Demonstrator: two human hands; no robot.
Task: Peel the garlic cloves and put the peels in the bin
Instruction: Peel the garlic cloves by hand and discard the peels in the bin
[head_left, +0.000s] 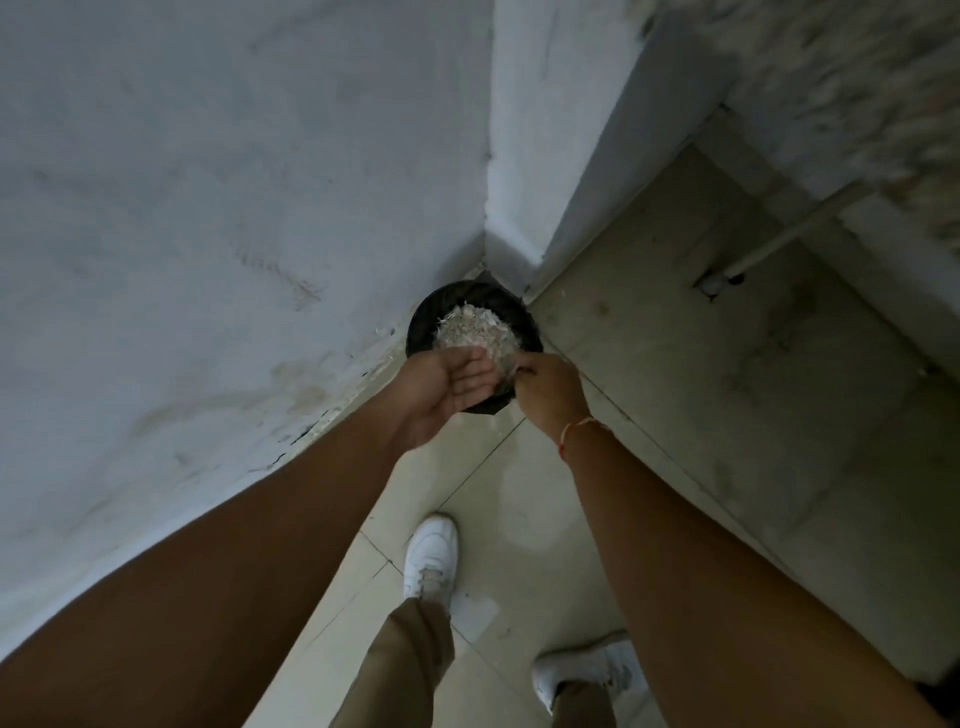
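A round black bin (431, 312) stands on the floor in the corner of two white walls. A heap of pale garlic peels (475, 327) fills it. My left hand (447, 389) is held palm up over the bin's near rim, fingers straight and nothing clearly in it. My right hand (550, 387) is beside it at the bin's right edge, fingers curled, its fingertips touching the left fingertips. Whether the right hand pinches a peel is hidden. No garlic cloves are in view.
White walls (234, 234) close in on the left and behind the bin. A concrete ledge with a white pipe (779, 239) runs on the right. My feet in white shoes (434, 556) stand on the tiled floor (519, 519) below the bin.
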